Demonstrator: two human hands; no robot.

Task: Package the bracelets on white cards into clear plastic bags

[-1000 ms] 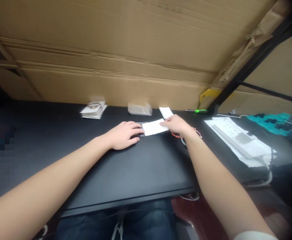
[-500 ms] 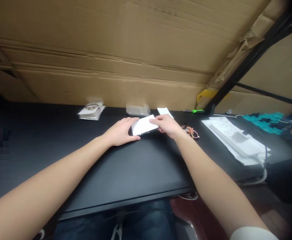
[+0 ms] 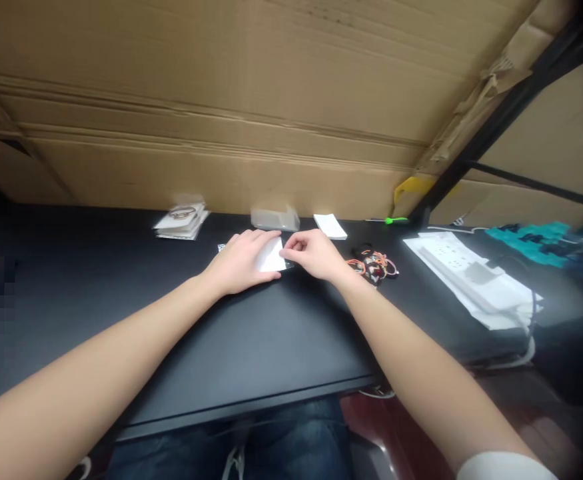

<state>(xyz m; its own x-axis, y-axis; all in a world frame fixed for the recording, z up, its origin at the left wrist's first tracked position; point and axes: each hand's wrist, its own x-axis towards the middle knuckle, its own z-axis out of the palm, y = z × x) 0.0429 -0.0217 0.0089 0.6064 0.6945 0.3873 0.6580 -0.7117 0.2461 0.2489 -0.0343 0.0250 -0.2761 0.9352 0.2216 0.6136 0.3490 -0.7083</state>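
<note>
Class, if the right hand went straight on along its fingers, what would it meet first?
The right hand would first meet the white card, though the two may be touching now; beyond, the left hand partly covers the card.

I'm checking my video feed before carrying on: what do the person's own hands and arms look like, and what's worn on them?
The left hand and right hand are bare, with no gloves, watch or bracelet visible. A plain white fabric sleeve edge shows on the right arm; no sleeve shows on the left arm.
</note>
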